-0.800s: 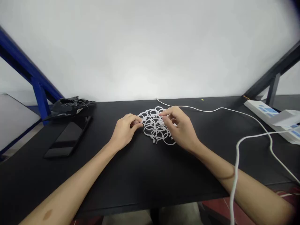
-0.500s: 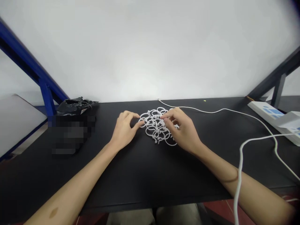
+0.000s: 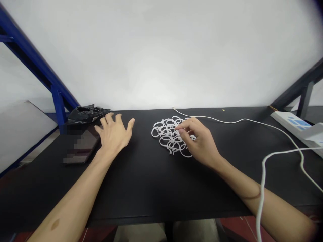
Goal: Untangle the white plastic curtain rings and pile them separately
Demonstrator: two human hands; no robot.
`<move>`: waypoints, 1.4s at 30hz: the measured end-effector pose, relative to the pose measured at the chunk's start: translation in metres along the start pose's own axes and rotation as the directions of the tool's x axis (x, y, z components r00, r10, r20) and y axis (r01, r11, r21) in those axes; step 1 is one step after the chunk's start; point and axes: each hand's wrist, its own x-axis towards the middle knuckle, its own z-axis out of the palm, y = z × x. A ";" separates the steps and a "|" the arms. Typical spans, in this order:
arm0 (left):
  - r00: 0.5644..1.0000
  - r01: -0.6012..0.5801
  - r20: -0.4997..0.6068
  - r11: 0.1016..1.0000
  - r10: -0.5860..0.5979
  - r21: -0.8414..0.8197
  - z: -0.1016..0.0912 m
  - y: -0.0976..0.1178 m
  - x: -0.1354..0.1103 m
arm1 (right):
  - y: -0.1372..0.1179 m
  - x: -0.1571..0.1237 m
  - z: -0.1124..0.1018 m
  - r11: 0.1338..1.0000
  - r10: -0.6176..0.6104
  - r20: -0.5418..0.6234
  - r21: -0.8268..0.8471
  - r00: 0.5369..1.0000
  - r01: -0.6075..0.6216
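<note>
A flat cluster of white zip-tie loops (image 3: 166, 134) lies on the black table, the rings overlapping and several tails sticking up at its near edge. My right hand (image 3: 199, 139) is over the cluster's right side, thumb and index finger drawn close together at the rings. Whatever sits between those fingertips is too small to make out, and the hand covers part of the loops. Well to the left of the cluster, my left hand (image 3: 113, 132) is open and palm down, its fingers spread with nothing in them. It is nearest a dark phone-like slab (image 3: 87, 144), partly blurred out.
A crumpled black plastic bag (image 3: 84, 114) lies at the back left, by a blue metal frame (image 3: 59, 104). White cables (image 3: 263, 168) run across the right side, one passing over my right forearm. A white and blue box (image 3: 292, 119) is at the far right.
My left hand has let go of the cluster's left edge and moved left, its fingers spreading. My right hand stays at the loops in nearly the same pose. The view has shifted slightly.
</note>
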 end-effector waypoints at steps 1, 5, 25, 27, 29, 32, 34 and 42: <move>0.998 -0.067 -0.022 0.997 0.066 -0.033 0.000 0.002 0.000 | 0.000 0.000 0.000 1.000 -0.002 0.003 -0.003 1.000 0.002; 0.952 -0.280 0.052 0.924 0.303 -0.261 0.003 0.009 -0.002 | 0.001 -0.001 0.001 0.999 -0.025 0.036 -0.030 0.999 0.026; 0.804 -0.371 0.331 0.851 0.494 -0.372 0.016 0.005 -0.008 | 0.021 0.007 0.000 0.979 -0.050 -0.019 -0.197 0.999 0.046; 0.802 -0.372 0.332 0.850 0.497 -0.374 0.016 0.005 -0.008 | 0.021 0.007 -0.001 0.980 -0.050 -0.022 -0.196 0.999 0.044; 0.800 -0.377 0.327 0.845 0.503 -0.379 0.016 0.005 -0.008 | 0.021 0.007 -0.001 0.979 -0.051 -0.018 -0.199 0.999 0.047; 0.799 -0.378 0.329 0.845 0.504 -0.378 0.015 0.005 -0.008 | 0.021 0.006 -0.001 0.978 -0.047 -0.008 -0.202 0.999 0.045; 0.799 -0.378 0.329 0.846 0.504 -0.377 0.015 0.005 -0.008 | 0.021 0.006 -0.001 0.979 -0.040 -0.004 -0.199 0.999 0.039; 0.795 -0.380 0.338 0.848 0.503 -0.368 0.015 0.005 -0.008 | 0.020 0.005 -0.001 0.982 -0.042 0.015 -0.182 0.999 0.044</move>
